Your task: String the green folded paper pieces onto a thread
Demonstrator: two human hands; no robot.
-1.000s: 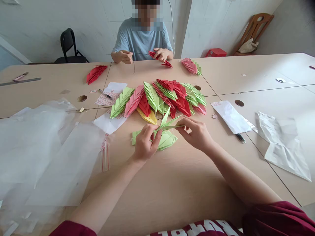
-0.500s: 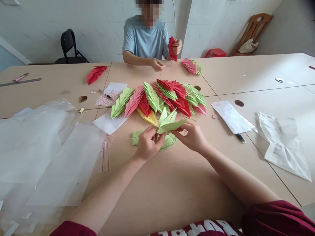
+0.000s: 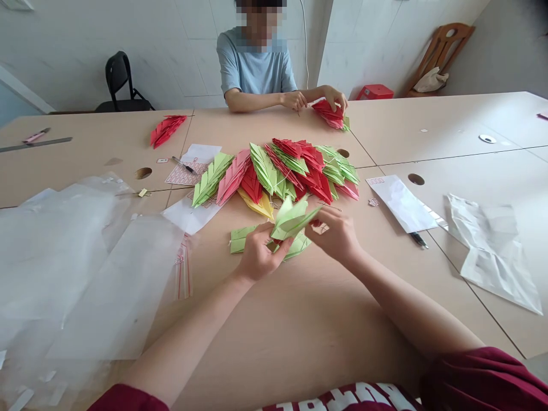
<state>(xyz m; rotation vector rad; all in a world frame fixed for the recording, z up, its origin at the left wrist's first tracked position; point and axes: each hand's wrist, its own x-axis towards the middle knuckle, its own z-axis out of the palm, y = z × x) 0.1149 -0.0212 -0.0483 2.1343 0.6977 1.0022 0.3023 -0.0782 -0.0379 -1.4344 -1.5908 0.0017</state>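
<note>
A light green folded paper piece (image 3: 291,220) with pointed, petal-like flaps is raised just above the table. My left hand (image 3: 262,251) is closed round its lower left side. At its right tip, the fingers of my right hand (image 3: 336,233) are closed in a pinch on a flap. Below my hands lie more green folded papers (image 3: 243,238), partly hidden by my fingers. Just beyond is a heap of folded paper pieces (image 3: 265,168) in green, red and pink, with a yellow folded piece (image 3: 257,202) at its near edge.
Across the table a person in a blue shirt (image 3: 259,68) handles red folded paper (image 3: 329,113). Clear plastic bags (image 3: 85,257) cover the left side. To the right are a white paper sheet (image 3: 400,202), a pen (image 3: 418,240) and a white plastic bag (image 3: 492,251).
The green paper's flaps have drawn closer together, and my right hand has shifted slightly right. The person opposite has lowered the red paper onto the pile at the table's far side.
</note>
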